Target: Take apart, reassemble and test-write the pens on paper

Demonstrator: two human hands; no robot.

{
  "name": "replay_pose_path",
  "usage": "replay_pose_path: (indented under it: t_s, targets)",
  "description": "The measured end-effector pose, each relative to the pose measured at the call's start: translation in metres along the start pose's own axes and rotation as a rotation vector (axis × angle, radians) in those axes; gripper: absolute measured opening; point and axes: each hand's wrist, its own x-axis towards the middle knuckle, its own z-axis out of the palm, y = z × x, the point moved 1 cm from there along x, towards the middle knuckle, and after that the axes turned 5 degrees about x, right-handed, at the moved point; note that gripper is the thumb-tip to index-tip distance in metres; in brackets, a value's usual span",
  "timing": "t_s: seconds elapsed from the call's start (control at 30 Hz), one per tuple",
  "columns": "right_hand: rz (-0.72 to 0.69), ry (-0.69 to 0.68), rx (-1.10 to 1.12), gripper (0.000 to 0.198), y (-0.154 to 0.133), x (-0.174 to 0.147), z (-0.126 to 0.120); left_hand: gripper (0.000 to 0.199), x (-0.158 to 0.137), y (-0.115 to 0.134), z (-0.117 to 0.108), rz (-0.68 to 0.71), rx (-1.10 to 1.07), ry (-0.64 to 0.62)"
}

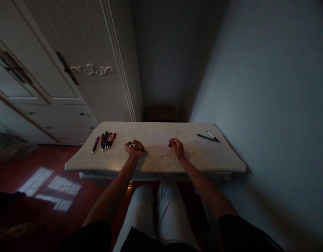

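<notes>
My left hand [135,147] is closed in a fist around a dark pen [145,151], whose tip sticks out at the lower right over the tabletop. To its right lies a sheet of white paper [159,141]. My right hand [176,147] is above the paper's right edge with its fingers curled together. Whatever those fingers hold, if anything, is too small and dim to make out. Several pens [108,140] lie side by side on the left of the table, with a purple pen [95,145] slightly apart from them.
On the right of the pale table [124,161] a green pen [205,137] and a white pen [212,135] lie by a second, scribbled sheet [210,151]. A wall [268,105] borders the table on the right. A white wardrobe [98,98] stands behind at the left.
</notes>
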Motion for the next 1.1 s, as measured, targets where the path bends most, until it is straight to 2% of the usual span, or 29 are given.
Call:
replay_pose_path:
  t_s: [0.13, 0.2, 0.47, 0.6, 0.73, 0.9, 1.1]
  targets:
    - [-0.005, 0.117, -0.004, 0.036, -0.014, -0.028, -0.006, 0.027, -0.011, -0.006, 0.008, -0.039, -0.072, -0.001]
    - [0.008, 0.125, -0.001, 0.036, -0.019, -0.040, -0.007, 0.027, -0.016, -0.010, 0.015, -0.061, -0.089, -0.009]
    - [0.074, -0.090, 0.071, 0.047, -0.028, -0.074, 0.003, 0.036, -0.040, -0.028, 0.039, -0.139, -0.042, -0.128]
    - [0.104, -0.177, 0.022, 0.052, -0.032, -0.072, 0.013, 0.037, -0.055, -0.041, 0.051, -0.181, 0.088, -0.203]
    - [0.117, -0.242, -0.123, 0.045, -0.034, -0.070, 0.019, 0.025, -0.070, -0.055, 0.057, -0.215, 0.304, -0.153]
    - [0.119, -0.339, -0.280, 0.032, -0.033, -0.080, 0.019, 0.023, -0.086, -0.070, 0.047, -0.035, 0.505, -0.104]
    - [0.065, -0.481, -0.254, 0.030, -0.037, -0.089, 0.022, 0.038, -0.103, -0.073, 0.039, 0.252, 0.826, -0.116]
